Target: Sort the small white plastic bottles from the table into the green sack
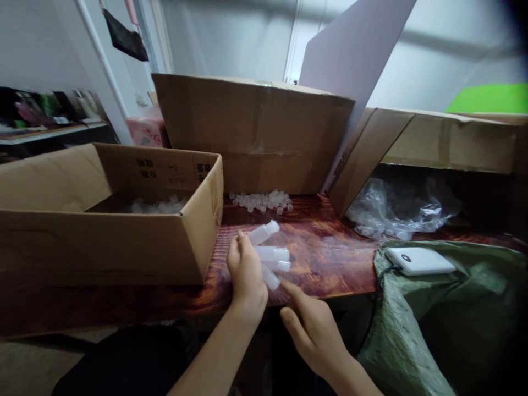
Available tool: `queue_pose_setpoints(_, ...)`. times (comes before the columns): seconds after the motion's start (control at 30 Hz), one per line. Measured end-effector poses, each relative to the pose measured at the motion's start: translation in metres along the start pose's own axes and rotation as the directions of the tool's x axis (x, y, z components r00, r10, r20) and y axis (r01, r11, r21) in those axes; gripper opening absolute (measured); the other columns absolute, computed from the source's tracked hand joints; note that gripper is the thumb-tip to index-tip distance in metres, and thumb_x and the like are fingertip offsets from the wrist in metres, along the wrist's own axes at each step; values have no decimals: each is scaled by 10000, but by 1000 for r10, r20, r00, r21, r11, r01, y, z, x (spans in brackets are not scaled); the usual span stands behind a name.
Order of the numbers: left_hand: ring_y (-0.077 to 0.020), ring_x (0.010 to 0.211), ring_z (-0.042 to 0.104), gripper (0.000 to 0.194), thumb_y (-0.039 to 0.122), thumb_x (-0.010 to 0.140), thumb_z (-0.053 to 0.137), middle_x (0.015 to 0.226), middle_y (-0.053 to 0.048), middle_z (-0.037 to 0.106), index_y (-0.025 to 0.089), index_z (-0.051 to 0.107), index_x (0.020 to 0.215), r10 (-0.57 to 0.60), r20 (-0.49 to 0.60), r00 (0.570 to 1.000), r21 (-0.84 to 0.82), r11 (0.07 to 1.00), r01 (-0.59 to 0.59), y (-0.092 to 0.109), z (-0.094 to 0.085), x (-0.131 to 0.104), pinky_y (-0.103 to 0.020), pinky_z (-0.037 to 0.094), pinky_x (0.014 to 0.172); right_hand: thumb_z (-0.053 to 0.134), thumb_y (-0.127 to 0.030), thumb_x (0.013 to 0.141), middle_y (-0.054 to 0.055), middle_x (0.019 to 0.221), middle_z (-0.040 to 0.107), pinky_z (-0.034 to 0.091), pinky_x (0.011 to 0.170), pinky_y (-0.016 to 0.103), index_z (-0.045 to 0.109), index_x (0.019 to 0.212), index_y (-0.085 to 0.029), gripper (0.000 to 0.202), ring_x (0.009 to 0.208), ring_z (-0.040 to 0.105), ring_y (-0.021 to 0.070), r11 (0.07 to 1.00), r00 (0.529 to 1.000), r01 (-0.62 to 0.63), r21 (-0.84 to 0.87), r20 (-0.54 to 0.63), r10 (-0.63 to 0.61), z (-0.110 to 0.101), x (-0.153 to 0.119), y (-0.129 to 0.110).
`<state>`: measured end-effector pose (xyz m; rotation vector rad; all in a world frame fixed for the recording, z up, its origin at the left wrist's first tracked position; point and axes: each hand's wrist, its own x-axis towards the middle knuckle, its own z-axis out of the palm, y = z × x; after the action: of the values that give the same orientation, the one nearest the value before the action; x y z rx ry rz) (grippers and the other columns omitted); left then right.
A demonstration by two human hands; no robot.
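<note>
My left hand is closed around several small translucent plastic bottles, held just above the wooden table. They fan out to the right, their ends pointing away from my palm. My right hand is just below and right of them, thumb and index finger apart. Its index fingertip is at the end of the lowest bottle; whether it touches I cannot tell. Behind the bottles, a pile of small whitish caps lies on the table.
At left stands an open cardboard box with whitish pieces inside. A large carton rises behind the caps. To the right, another box holds clear plastic film. A white power bank with a cable lies on a green sack.
</note>
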<state>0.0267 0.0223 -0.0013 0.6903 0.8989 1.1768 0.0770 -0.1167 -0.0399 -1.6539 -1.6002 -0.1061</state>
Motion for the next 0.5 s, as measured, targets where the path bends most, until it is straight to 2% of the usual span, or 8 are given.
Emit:
queue_pose_setpoints(0.07, -130, 673, 566, 321, 501, 838, 550, 786, 3, 603, 185, 581, 887, 4, -14, 1000, 15, 1000, -4, 1, 0, -2, -271, 471, 698, 427, -313, 983, 24, 811, 659, 502, 636, 256, 520, 1265, -209, 314, 701, 650, 163, 999, 998, -46, -6, -44, 46, -1, -1, -1)
queue_pose_setpoints(0.17, -128, 625, 558, 328, 497, 827, 567, 770, 1, 614, 175, 593, 889, -9, -2, 1000, 26, 1000, 9, 3, 1, -9, -264, 476, 639, 489, -365, 953, 47, 857, 644, 491, 613, 265, 484, 1317, -193, 403, 702, 624, 172, 1000, 998, -21, 9, -54, 21, -2, -2, -2)
queue_pose_setpoints(0.27, -123, 603, 556, 287, 456, 821, 591, 722, 9, 600, 170, 597, 844, 10, -12, 1000, 41, 999, -9, 5, 5, -15, -234, 457, 574, 409, -357, 990, 26, 772, 631, 478, 612, 266, 603, 1145, -211, 287, 658, 606, 165, 988, 988, -152, 32, 11, 152, -2, -5, -2)
queue_pose_setpoints(0.33, -118, 598, 560, 251, 421, 832, 582, 721, 12, 601, 171, 601, 856, 12, -18, 1000, 60, 998, -11, 4, 9, -20, -223, 453, 560, 429, -330, 983, 29, 792, 637, 485, 645, 272, 608, 1088, -203, 243, 691, 614, 170, 973, 975, -222, 68, 0, 222, -1, -7, -2)
queue_pose_setpoints(0.43, -121, 569, 559, 262, 426, 829, 586, 695, 14, 594, 170, 600, 880, -14, 4, 1000, 101, 995, 13, 1, 14, -31, -226, 459, 534, 500, -271, 928, 68, 922, 634, 494, 695, 286, 538, 1151, -171, 247, 792, 612, 188, 972, 976, -176, 157, -104, 194, 1, -10, -4)
queue_pose_setpoints(0.5, -119, 564, 562, 276, 435, 819, 601, 694, 15, 591, 169, 599, 892, -3, 28, 1000, 129, 992, -1, -1, 17, -43, -219, 459, 520, 464, -218, 914, 66, 883, 618, 481, 680, 283, 549, 1051, -169, 168, 769, 594, 182, 963, 964, -164, 214, -174, 203, 1, -10, -7)
